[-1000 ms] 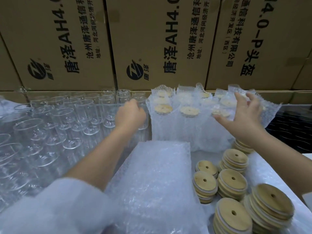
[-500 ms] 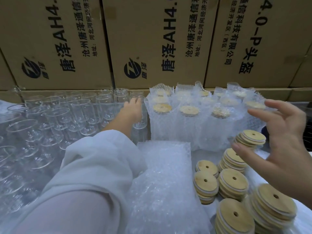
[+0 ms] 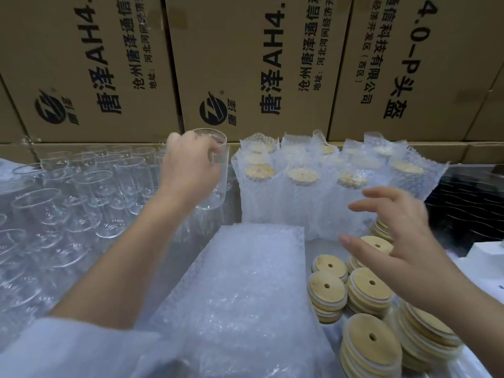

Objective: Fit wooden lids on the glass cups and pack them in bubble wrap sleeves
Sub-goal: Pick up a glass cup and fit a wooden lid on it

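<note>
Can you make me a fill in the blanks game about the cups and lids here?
1. The left hand holds a glass ____.
2. The right hand is open, above the wooden ____.
3. Each of those has a round ____ in it.
4. The packed cups stand in ____ wrap.
Missing words: cup; lids; hole; bubble.

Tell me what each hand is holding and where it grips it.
The left hand grips a glass cup around its side wall, just below the rim. The right hand holds nothing; its fingers are spread open above the wooden lids.
</note>
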